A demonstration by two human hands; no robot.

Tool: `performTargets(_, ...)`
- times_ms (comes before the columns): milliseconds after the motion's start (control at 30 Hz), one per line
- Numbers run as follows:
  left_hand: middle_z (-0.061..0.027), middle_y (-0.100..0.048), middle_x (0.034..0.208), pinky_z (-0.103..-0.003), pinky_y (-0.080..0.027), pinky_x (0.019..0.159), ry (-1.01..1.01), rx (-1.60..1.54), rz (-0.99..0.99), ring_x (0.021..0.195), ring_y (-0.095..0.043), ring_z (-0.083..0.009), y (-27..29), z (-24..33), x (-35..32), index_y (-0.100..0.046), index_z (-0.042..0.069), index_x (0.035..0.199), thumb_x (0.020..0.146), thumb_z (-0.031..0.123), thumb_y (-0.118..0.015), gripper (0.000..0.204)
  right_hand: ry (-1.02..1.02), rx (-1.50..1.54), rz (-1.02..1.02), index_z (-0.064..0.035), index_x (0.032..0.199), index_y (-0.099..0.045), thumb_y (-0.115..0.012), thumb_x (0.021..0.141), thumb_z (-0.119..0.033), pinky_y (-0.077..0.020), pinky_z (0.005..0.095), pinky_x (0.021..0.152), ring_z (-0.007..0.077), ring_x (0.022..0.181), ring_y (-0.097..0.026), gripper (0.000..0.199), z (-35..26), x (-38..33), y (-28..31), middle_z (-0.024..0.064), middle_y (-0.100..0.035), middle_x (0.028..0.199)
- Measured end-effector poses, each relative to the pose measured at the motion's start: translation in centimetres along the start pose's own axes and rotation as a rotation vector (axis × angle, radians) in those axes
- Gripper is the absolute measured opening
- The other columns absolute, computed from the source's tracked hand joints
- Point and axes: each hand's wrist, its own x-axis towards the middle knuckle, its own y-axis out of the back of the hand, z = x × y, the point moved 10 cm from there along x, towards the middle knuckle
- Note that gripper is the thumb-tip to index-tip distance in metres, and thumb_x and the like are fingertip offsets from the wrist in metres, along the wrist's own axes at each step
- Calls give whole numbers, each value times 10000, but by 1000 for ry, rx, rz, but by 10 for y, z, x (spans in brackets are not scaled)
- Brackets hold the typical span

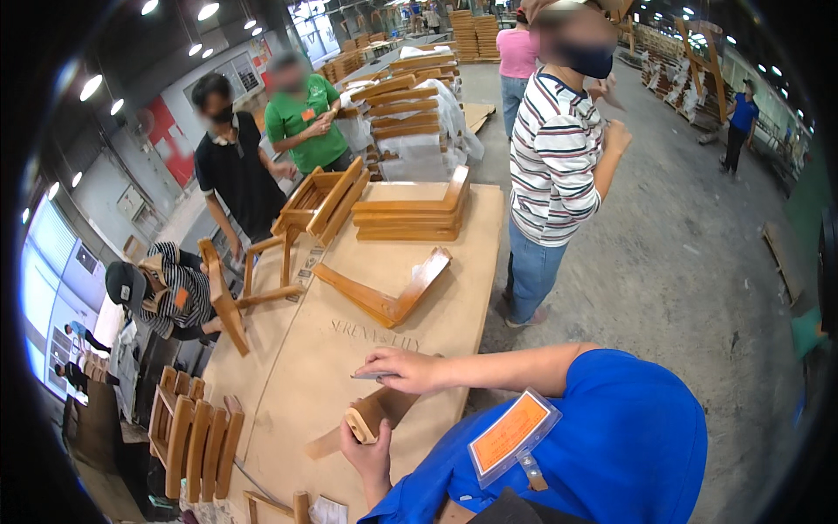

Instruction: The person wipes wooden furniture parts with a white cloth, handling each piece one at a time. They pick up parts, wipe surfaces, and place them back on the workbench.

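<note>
Left hand (365,454) gripping the wooden chair part (371,417); right hand (403,369) pinching a small blade (367,376) on it. Trimming underway, looks unfinished; other parts (384,295) untouched.

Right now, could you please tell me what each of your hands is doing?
Left hand: closed around a wooden piece, holding it on the table.
Right hand: fingers closed on a small flat grey tool above the piece.

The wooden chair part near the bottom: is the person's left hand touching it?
Touching. The head view shows the left hand gripping the wooden chair part from below.
</note>
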Motion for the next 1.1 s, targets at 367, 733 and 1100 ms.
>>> performTargets(367,-167,-622,1057,-327,-491,866,-27,362,258,973,-626,-254,29,40,-10,-520,-36,1214,775,61,-735,499,-87,176,-60,-54,1226,-600,-491,781,47,-466,362,933,309,1128,-582,470,-10,4,18,159,-611,1221)
performTargets(733,-139,-571,1001,-345,-478,789,66,278,309,877,-582,-251,32,40,-17,-334,30,1363,824,99,-690,650,187,218,-428,-21,1334,-484,-502,718,60,-358,426,1058,356,1255,-466,622,-49,16,-50,173,-517,1333)
performTargets(1100,-154,-539,1234,-360,-401,1008,26,319,48,1158,-528,-268,21,37,44,-388,-5,1377,792,-39,-585,618,265,-66,-89,-33,1390,-424,-573,712,43,-357,445,1062,396,1275,-416,699,-30,16,-34,218,-395,1401)
